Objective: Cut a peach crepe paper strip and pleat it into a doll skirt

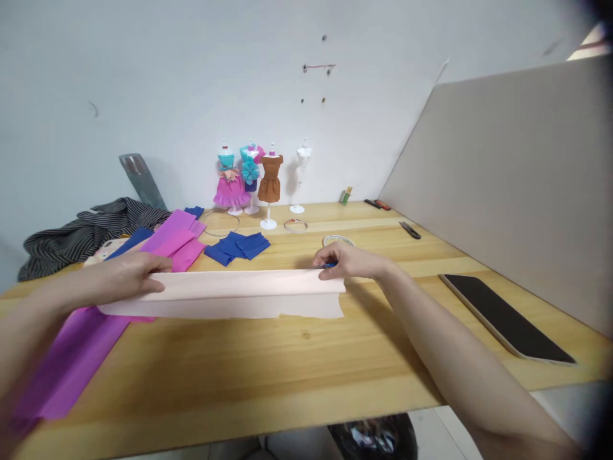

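Observation:
A long, folded strip of pale pink crepe paper [249,294] is stretched level above the front of the table. My left hand [131,276] is closed on its left end, thumb and fingers pinching the upper edge. At the other end, my right hand [343,260] grips the top corner. Blue-handled scissors [329,264] also sit in my right hand, mostly hidden by the fingers, their thin dark blade pointing left along the paper's upper edge. The strip's lower and right edges are uneven. Magenta crepe paper [90,358] lies under my left forearm.
Blue crepe pieces [237,248] and a tape roll [338,241] lie beyond the strip. Small dress forms [271,185] stand by the wall. Striped cloth [96,230] is heaped at left. On the right are a tablet-like slab [502,316], a cutter [410,230] and a partition [517,172].

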The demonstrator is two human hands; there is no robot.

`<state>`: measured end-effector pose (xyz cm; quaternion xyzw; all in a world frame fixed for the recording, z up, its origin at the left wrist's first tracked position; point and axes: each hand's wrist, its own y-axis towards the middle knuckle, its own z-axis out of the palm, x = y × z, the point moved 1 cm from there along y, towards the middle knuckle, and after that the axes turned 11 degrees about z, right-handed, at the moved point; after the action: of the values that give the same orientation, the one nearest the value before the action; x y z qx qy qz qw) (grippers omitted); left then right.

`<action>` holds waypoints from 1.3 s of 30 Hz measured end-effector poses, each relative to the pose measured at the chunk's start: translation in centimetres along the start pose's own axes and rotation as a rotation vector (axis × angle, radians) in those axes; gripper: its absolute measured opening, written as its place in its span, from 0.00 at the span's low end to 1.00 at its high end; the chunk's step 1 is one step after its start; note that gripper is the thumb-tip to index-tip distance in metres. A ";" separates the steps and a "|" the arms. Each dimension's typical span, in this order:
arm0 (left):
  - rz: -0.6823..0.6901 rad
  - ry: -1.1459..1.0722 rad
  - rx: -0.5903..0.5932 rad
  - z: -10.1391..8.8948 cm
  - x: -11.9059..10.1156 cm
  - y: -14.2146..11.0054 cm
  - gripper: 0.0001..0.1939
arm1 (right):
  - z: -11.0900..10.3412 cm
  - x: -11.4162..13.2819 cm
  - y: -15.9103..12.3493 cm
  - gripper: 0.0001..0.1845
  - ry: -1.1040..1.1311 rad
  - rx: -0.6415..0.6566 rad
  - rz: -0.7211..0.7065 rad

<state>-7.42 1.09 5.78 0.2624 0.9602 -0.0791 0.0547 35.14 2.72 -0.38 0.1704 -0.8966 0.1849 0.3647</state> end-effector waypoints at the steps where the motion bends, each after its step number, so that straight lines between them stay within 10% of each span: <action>1: 0.029 -0.006 0.071 -0.4 -0.1 0.2 0.09 | -0.1 -0.1 0.0 0.10 0.039 0.014 -0.004; 9: 0.113 0.041 0.185 -0.5 1.2 5.7 0.10 | 1.0 -2.6 2.1 0.13 0.170 -0.005 0.074; 12: 0.150 0.139 0.028 1.3 1.2 8.2 0.13 | 1.6 -3.2 2.8 0.12 0.106 0.028 0.046; 17: 0.420 0.095 -0.210 6.4 -4.8 8.6 0.18 | 1.6 -3.7 3.0 0.11 0.110 0.036 0.044; 25: 0.610 0.067 -0.113 14.2 -12.4 6.1 0.30 | 1.7 -3.4 2.9 0.15 0.108 -0.034 0.064; 31: 0.620 0.139 -0.142 14.6 -12.5 5.7 0.27 | 0.1 -1.8 1.8 0.19 0.174 -0.211 0.119; 39: 0.637 0.185 -0.194 13.2 -13.8 7.8 0.19 | -1.0 1.3 -1.7 0.23 0.037 -0.105 0.090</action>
<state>9.25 -1.46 -6.14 0.5485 0.8341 0.0578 0.0141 35.58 1.43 1.58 0.1070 -0.9048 0.1569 0.3811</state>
